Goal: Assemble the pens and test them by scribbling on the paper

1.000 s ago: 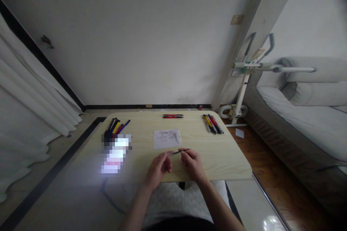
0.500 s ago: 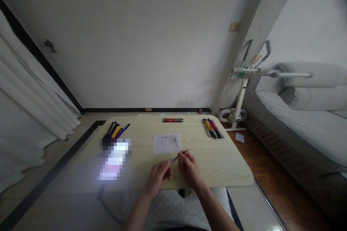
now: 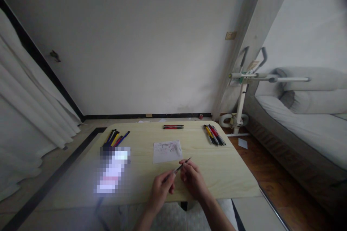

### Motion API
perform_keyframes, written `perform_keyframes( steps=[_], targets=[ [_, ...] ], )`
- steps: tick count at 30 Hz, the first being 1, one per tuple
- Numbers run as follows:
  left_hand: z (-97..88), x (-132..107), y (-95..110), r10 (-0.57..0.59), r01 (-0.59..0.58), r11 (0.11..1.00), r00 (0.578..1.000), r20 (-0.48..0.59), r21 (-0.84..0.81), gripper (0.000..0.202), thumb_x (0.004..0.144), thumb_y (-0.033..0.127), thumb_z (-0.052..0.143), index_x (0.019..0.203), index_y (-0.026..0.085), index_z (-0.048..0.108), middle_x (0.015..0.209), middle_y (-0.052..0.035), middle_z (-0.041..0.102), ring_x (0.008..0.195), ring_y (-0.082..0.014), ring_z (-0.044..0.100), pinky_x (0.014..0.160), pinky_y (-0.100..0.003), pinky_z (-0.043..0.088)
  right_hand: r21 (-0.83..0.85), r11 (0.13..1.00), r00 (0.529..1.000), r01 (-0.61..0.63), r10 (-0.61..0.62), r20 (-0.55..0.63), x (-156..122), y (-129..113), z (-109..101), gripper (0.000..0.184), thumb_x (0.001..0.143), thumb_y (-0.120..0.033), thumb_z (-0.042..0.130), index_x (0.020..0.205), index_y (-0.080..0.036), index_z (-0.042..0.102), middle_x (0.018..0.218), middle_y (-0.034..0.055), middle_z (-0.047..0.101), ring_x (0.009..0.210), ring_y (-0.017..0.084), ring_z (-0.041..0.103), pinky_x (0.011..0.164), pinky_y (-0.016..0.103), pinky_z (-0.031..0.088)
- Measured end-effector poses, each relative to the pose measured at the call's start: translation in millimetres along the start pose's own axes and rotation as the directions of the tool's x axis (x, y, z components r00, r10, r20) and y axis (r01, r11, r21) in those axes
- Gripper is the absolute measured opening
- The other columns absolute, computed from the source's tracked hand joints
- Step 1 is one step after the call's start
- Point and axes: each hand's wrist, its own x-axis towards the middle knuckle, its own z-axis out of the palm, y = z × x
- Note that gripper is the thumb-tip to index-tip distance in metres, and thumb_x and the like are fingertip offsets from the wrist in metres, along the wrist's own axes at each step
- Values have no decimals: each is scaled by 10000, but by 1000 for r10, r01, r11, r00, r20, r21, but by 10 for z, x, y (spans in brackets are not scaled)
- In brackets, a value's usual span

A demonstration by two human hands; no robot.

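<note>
A slim dark pen [image 3: 178, 169] slants up to the right between my two hands, above the near part of the table. My left hand [image 3: 162, 190] pinches its lower end between thumb and fingers. The fingers of my right hand [image 3: 193, 181] are closed on it near the upper, pointed end. Just beyond the hands lies a white sheet of paper [image 3: 166, 152] with dark scribbles on it. Fine details of the pen are too small to make out.
Two red-and-black pens [image 3: 173, 127] lie at the table's far edge. Several mixed pens [image 3: 214, 135] lie at the far right, with more pens [image 3: 115, 138] at the far left. A bright pixelated patch covers the left side of the pale wooden table [image 3: 227, 177].
The camera has tilted up a little, so the table and hands appear lower. Both hands stay on the pen, and more of its dark shaft shows between them.
</note>
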Motion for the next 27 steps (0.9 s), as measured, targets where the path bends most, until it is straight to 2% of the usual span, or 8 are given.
perform_keyframes(
  steps=[5, 9, 12, 16, 18, 21, 23, 27],
  targets=[
    [4, -18, 37, -8, 8, 999, 1000, 18, 35, 324, 737, 424, 546, 822, 125, 637, 517, 3, 489, 471, -110, 436, 465, -210, 342, -29, 1000, 999, 0, -1, -34, 0, 4, 5, 251, 733, -375, 591, 798, -135, 622, 498, -36, 472, 393, 53, 375, 394, 195, 239],
    [18, -21, 44, 25, -25, 999, 1000, 10, 48, 312, 740, 421, 540, 747, 123, 632, 506, 1, 481, 462, -109, 435, 451, -206, 341, -99, 995, 998, 3, -10, -65, -4, 1, 2, 250, 730, -370, 595, 778, -128, 630, 442, -51, 447, 392, 54, 369, 413, 192, 253],
    [36, -10, 32, 4, -5, 1000, 1000, 7, 31, 312, 721, 427, 558, 679, 126, 626, 488, 2, 479, 431, -100, 420, 423, -198, 321, -165, 986, 997, -9, -5, -83, -7, -7, 2, 262, 735, -383, 584, 755, -126, 627, 418, -42, 466, 400, 67, 397, 421, 193, 264],
    [74, -17, 81, -8, 9, 996, 1000, -14, 91, 316, 712, 425, 561, 611, 133, 627, 457, 5, 474, 393, -98, 393, 389, -199, 283, -148, 989, 996, 14, -27, -85, 2, -19, 13, 253, 695, -375, 625, 720, -124, 618, 449, -28, 506, 412, 78, 440, 420, 195, 290],
    [83, -46, 141, 66, -65, 987, 998, -6, 146, 251, 696, 380, 594, 629, 145, 651, 505, -13, 526, 469, -127, 453, 445, -207, 329, -114, 993, 995, 18, -29, -95, 9, -23, 17, 242, 665, -363, 654, 708, -128, 615, 473, -30, 510, 408, 75, 441, 415, 197, 305],
    [49, -105, 252, 186, -173, 969, 981, -58, 177, 198, 673, 310, 634, 808, 173, 682, 705, -61, 629, 663, -192, 538, 598, -236, 399, -87, 996, 994, 4, -13, -107, 15, -26, 17, 215, 646, -338, 674, 678, -135, 610, 490, -33, 507, 407, 70, 442, 409, 198, 317],
    [-24, -144, 347, 202, -171, 963, 970, -134, 210, 250, 678, 314, 630, 887, 182, 668, 738, -73, 638, 669, -201, 547, 603, -250, 413, -67, 998, 994, -2, -5, -107, 18, -26, 10, 209, 639, -325, 682, 693, -135, 613, 490, -37, 500, 405, 68, 441, 404, 195, 319],
    [-295, -267, 691, 228, -139, 934, 942, -246, 330, 254, 648, 372, 649, 848, 216, 672, 696, -53, 623, 645, -206, 547, 576, -278, 436, 13, 1000, 996, 5, -4, -90, 27, -10, -18, 258, 643, -322, 682, 816, -144, 611, 501, -46, 496, 402, 64, 444, 395, 186, 328]
  ],
)
